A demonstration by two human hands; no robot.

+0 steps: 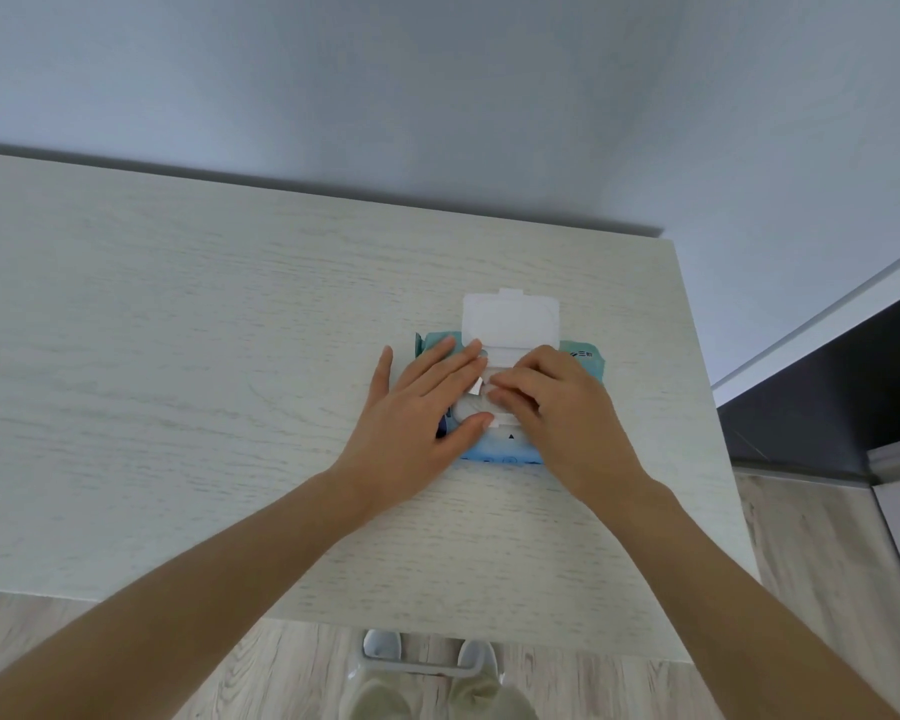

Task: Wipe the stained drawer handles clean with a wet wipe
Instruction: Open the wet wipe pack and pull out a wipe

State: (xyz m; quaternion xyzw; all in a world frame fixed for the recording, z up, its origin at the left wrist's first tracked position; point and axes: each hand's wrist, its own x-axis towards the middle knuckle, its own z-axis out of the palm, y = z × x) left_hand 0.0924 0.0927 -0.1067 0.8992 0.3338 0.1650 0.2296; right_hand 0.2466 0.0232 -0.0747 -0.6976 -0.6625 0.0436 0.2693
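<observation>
A blue pack of wet wipes [585, 358] lies on top of a pale wooden cabinet [178, 356], its white lid [510, 315] flipped open toward the wall. My left hand [417, 413] lies flat on the left part of the pack, fingers straight, pressing it down. At the pack's opening, my right hand [546, 402] pinches a white wipe [478, 384] with curled fingertips. Only a small corner of the wipe shows between the hands. Below the cabinet's front edge, a white drawer handle [417, 666] sticks out.
A plain grey-blue wall stands behind the cabinet. The cabinet's right edge [707, 407] is close to the pack. To the right are a dark panel with a white frame [827, 324] and wood-look floor [811, 563]. My feet show below the handle.
</observation>
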